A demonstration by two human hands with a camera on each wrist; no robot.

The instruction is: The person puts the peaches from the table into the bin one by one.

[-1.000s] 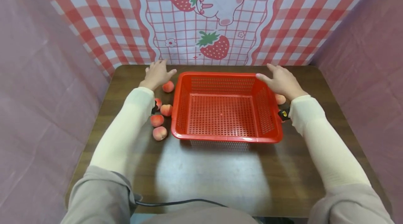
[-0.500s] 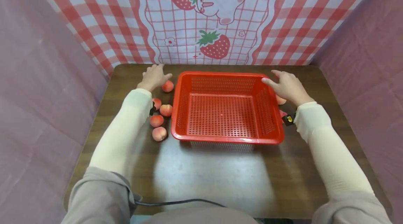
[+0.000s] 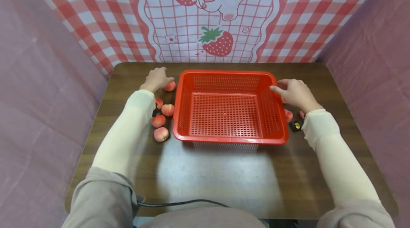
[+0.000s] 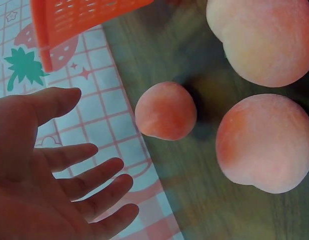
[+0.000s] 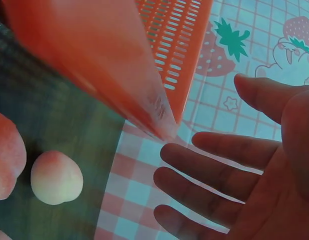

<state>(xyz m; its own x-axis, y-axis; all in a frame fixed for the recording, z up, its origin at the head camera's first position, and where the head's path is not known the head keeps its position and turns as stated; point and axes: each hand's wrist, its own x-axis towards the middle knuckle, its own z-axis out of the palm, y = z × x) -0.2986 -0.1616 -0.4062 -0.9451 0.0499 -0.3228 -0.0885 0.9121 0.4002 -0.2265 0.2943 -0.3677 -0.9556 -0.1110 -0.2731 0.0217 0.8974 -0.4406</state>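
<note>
In the head view, the basket (image 3: pixel 224 117) sits upright on the middle of the desk (image 3: pixel 217 181), with the left peaches (image 3: pixel 161 134) beside one end and the right peaches (image 3: pixel 289 115) beside the other. That split probably gives each arm its own group within reach, with the basket between them as common ground. All the peaches that show lie outside the basket, on the desk; some on the right are partly hidden. The left grip (image 3: pixel 156 79) hangs close by the far peach (image 3: pixel 169 86), its thumb overlapping the fruit in this view. The right grip (image 3: pixel 296 92) is at the basket's right end, its thumb over the rim; I cannot tell whether it touches.

In the left wrist view, the left grip is spread, with gaps between the fingers and nothing in the palm. Such a wide hand likely suits a round fruit better than a narrow pinch. Three peaches lie apart on the desk, near the hand.

In the right wrist view, the right grip is spread too, fingers fairly straight, thumb well away from them, holding nothing. The fingertips point towards the basket's corner, perhaps kept wide to get round it to the peaches below.
</note>
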